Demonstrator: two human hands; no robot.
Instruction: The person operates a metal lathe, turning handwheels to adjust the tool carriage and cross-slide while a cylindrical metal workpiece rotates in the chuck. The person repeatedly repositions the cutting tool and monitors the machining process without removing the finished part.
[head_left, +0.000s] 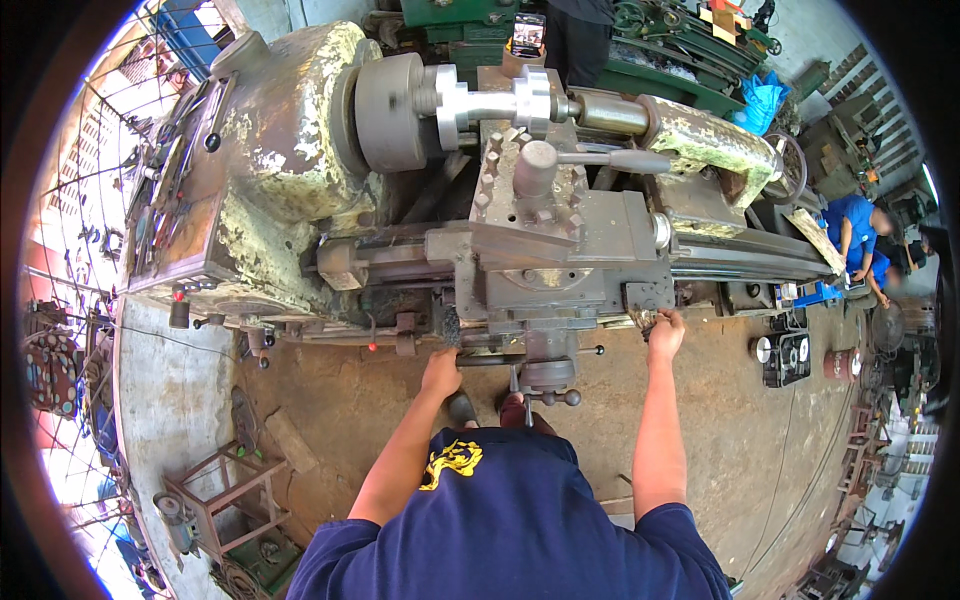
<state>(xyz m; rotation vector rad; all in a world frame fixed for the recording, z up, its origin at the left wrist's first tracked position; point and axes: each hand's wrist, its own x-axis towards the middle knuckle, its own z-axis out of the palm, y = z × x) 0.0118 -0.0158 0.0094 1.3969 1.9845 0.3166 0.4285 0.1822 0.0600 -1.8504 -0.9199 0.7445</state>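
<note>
My left hand point(441, 374) is closed at the front of a large metal lathe, just below a dark, rough-textured upright piece point(451, 325). What its fingers hold is hidden. My right hand point(665, 333) is closed by the right end of the carriage point(648, 296), its fingers around a small part I cannot make out. Between and beyond my hands stands the tool post point(535, 170) with its long clamping lever point(625, 160). Behind it, a shiny flanged metal workpiece point(490, 105) sits between the grey chuck point(390, 113) and the tailstock point(700, 140).
Several tools lie on the worn headstock point(270, 130) at left. A ball-ended crank handle point(550, 397) projects toward me below the carriage. A metal frame stand point(225, 495) is at lower left. People in blue point(855, 235) are at far right. A phone point(527, 35) stands behind the lathe.
</note>
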